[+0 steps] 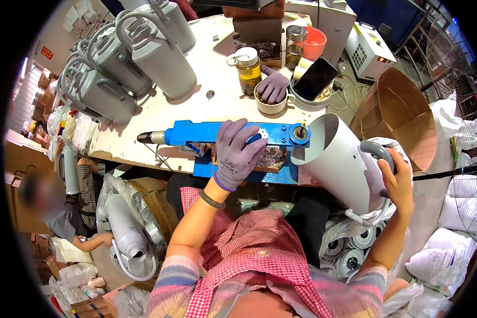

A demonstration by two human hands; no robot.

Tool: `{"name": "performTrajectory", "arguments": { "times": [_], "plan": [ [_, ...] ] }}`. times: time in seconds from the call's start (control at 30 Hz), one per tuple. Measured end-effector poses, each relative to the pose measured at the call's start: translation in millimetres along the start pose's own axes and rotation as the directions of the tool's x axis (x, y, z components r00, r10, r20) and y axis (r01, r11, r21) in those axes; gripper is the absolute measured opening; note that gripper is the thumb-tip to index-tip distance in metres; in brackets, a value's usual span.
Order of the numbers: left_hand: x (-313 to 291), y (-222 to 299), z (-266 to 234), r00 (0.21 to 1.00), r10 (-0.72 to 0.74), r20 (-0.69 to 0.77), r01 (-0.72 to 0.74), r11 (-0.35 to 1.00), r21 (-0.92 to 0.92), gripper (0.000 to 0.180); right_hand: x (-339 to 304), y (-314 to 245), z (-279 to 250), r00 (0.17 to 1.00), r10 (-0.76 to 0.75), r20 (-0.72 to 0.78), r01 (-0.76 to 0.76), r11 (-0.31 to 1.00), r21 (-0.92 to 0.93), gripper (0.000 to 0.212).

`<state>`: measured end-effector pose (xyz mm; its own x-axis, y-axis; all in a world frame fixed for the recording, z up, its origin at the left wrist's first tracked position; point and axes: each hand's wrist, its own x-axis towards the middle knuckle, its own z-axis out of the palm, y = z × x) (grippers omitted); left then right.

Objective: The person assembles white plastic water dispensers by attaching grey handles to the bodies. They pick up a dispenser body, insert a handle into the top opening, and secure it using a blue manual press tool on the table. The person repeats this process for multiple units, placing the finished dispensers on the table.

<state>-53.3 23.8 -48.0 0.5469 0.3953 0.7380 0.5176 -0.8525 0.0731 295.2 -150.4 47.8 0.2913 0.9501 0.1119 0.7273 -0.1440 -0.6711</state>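
My left hand [234,153], in a purple-grey glove, is over the middle of a blue bench tool [196,132]. Its fingers are closed beside a small white round piece [263,133]; what they grip is partly hidden. My bare right hand [398,180] is wrapped around the dark grey handle [377,150] of a large pale grey jug [344,164]. The jug lies tilted, its wide open end toward the tool's right end, which bears a round fitting [300,133]. A tray of small metal parts [270,156] sits below the tool, partly covered by my glove.
Several grey jugs [164,66] stand at the table's left. Behind the tool are a yellow-filled jar [247,71], a cup with a glove [273,90] and a phone [316,79]. A carton [403,116] stands right. At left, another person's hand [107,238] touches a jug [126,228].
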Motion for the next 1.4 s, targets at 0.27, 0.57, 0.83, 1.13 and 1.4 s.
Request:
{"name": "performTrajectory", "arguments": {
  "times": [0.27,0.57,0.83,1.13,1.4],
  "plan": [
    [-0.4,5.5,-2.6,1.0,-0.011,-0.007,0.011,1.0,-0.025,0.035,-1.8,12.9,0.1,0.995,0.098,0.005,-0.098,0.99,0.101,0.025],
    [14.0,-2.3,-5.8,0.955,-0.285,0.082,0.295,0.887,-0.354,0.018,1.0,24.2,8.8,0.999,0.025,-0.02,-0.023,0.996,0.09,0.026],
    [65.9,35.1,-15.5,0.887,-0.393,0.244,0.449,0.602,-0.66,0.018,5.1,21.5,6.8,0.998,0.062,0.02,-0.064,0.993,0.103,0.026],
    [81.9,32.7,17.7,0.994,-0.022,0.104,0.065,0.899,-0.433,0.026,7.0,24.0,0.8,1.0,0.028,-0.005,-0.027,0.991,0.128,0.026],
    [79.9,35.6,18.8,0.956,-0.234,0.175,0.292,0.741,-0.604,0.028,57.2,-21.9,-17.1,0.996,-0.079,0.049,0.076,0.995,0.057,0.026]
  ]
}}
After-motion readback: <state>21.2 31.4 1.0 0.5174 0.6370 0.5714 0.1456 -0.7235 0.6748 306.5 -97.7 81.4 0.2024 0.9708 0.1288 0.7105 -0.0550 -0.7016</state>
